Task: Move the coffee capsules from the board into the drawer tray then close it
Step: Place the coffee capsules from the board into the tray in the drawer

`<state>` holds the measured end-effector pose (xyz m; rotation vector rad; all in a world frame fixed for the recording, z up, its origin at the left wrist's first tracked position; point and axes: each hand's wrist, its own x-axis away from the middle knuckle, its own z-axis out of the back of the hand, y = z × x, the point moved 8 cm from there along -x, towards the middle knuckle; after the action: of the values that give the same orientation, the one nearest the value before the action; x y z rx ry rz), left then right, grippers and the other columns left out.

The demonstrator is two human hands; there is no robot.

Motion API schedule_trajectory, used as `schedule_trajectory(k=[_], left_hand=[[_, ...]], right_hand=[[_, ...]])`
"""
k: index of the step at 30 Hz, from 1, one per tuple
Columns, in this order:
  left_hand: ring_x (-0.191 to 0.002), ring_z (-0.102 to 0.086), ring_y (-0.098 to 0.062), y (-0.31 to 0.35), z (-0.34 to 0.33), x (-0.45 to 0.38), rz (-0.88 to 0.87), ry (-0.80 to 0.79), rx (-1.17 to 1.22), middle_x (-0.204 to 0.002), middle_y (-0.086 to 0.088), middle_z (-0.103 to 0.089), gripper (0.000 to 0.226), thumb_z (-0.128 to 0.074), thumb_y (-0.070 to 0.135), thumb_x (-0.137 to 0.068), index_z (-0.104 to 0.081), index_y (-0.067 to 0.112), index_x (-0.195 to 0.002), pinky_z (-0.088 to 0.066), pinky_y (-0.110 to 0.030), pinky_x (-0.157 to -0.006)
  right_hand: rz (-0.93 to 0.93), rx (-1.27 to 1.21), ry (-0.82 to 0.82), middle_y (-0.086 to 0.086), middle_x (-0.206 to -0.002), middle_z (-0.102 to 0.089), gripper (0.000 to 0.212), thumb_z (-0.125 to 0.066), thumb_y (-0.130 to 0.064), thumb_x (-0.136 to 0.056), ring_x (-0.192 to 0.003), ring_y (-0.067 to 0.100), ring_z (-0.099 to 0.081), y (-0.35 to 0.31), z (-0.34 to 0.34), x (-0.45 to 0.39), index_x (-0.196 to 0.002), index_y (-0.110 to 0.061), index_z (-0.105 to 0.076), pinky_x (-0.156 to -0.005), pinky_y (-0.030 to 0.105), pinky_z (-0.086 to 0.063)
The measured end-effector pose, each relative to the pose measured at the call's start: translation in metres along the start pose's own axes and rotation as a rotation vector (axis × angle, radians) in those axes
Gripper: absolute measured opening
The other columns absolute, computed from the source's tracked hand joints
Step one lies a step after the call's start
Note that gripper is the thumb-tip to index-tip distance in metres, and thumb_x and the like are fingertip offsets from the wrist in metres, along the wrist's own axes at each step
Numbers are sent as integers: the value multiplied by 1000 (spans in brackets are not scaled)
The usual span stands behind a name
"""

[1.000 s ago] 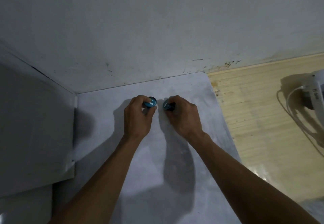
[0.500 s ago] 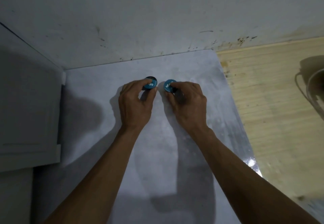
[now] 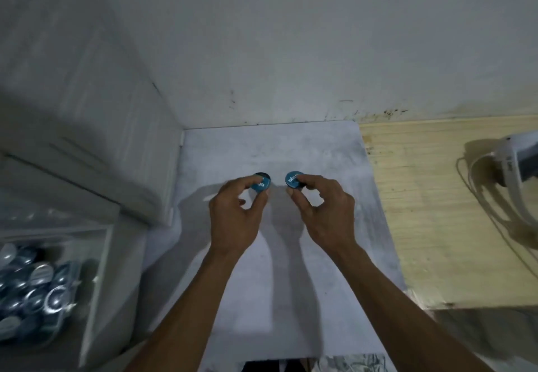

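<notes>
Both hands have lifted and drawn apart since half a second ago: then they sat close together low over the board, and now each carries its capsule clear of the surface with a plain gap between the two. One round teal foil-topped coffee capsule with white lettering (image 3: 260, 183) is pinched at its rim by the left hand (image 3: 235, 217), forefinger on top and thumb below, the other fingers loosely curled behind. A second round teal foil-topped coffee capsule (image 3: 293, 180), its top tilted toward the first, is pinched the same way by the right hand (image 3: 323, 211). Both capsules hang above the pale grey rectangular board (image 3: 262, 299), over its far half, with the hands' shadows falling on the board beneath them.

Left of the board, the open white drawer tray (image 3: 96, 281) has come into sight since the earlier frame, which showed only the closed white cabinet front; it holds a heap of silver-and-blue foil-topped capsules (image 3: 32, 287), blurred. Above the tray and still left of the board stands the white cabinet (image 3: 87, 109). Right of the board lies a light wooden tabletop (image 3: 431, 211), and on it, well apart from the board, a white device with a looped white cable (image 3: 512, 165). Behind the board rises a stained white wall (image 3: 291, 51).
</notes>
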<state>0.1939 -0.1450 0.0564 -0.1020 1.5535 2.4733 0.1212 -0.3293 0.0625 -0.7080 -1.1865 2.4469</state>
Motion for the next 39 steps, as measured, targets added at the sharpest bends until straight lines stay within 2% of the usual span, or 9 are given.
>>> schedule_trajectory(k=[4,13,17,22,25,27,30,33,39], left_hand=[[-94,-66,-5,29,44,28,-13,-4,-3,-103,9,-72,24,-78,21,-81,-70,24,-103,-52,-17,-69],[-89,-68,-7,46,184,82,-115,3,-30,-102,16,-71,22,-76,30,-81,-71,24,-101,-56,-32,-63],[-75,-67,-3,17,277,91,-123,33,-117,-98,14,-70,22,-76,32,-80,-72,23,-100,-55,-27,-57],[-68,-68,3,-49,390,77,27,34,-194,-91,11,-73,20,-79,29,-79,-72,27,-97,-55,-17,-58],[-65,-66,0,-88,430,58,108,15,-285,-86,11,-73,18,-80,30,-77,-72,28,-93,-46,-5,-60],[-73,-64,0,-106,439,43,112,-23,-339,-86,12,-71,18,-80,30,-77,-71,27,-92,-45,-8,-66],[-77,-60,3,-120,432,23,106,-97,-320,-85,14,-66,16,-78,25,-80,-72,24,-94,-50,-18,-72],[-76,-57,2,-129,411,5,57,-150,-313,-87,11,-67,16,-78,17,-79,-73,22,-94,-44,-11,-70],[-98,-61,-21,-169,358,-11,22,-382,-405,-102,-3,-70,22,-71,13,-81,-72,21,-101,-54,-40,-83]], right_hand=[[-7,-26,-31,-9,-97,-73,27,-79,-29,-80,-86,7,-64,-40,10,21,-105,-20,-73,-72,22,-52],[7,-183,-145,-13,-93,-73,24,-80,-23,-78,-82,2,-66,-159,-28,80,-101,-20,-73,-67,20,-54],[33,-233,-179,-15,-92,-73,24,-82,-24,-77,-82,2,-67,-223,-74,110,-99,-21,-74,-68,19,-53],[59,-215,-236,-13,-91,-73,24,-82,-24,-77,-80,2,-66,-285,-146,139,-99,-20,-74,-67,13,-51],[35,-149,-275,-12,-90,-73,22,-82,-22,-77,-81,-1,-64,-301,-190,146,-98,-20,-74,-68,7,-48],[21,-102,-318,-11,-91,-73,20,-81,-21,-78,-79,-1,-63,-304,-218,148,-97,-20,-73,-68,5,-47],[12,9,-379,-9,-96,-72,18,-77,-22,-83,-78,0,-62,-300,-253,146,-100,-21,-72,-73,12,-52],[9,76,-425,-4,-100,-72,19,-72,-20,-86,-83,6,-61,-292,-281,139,-105,-19,-72,-75,16,-49],[65,158,-496,7,-94,-70,13,-70,-14,-84,-84,20,-62,-273,-318,134,-97,-11,-71,-75,38,-54]])
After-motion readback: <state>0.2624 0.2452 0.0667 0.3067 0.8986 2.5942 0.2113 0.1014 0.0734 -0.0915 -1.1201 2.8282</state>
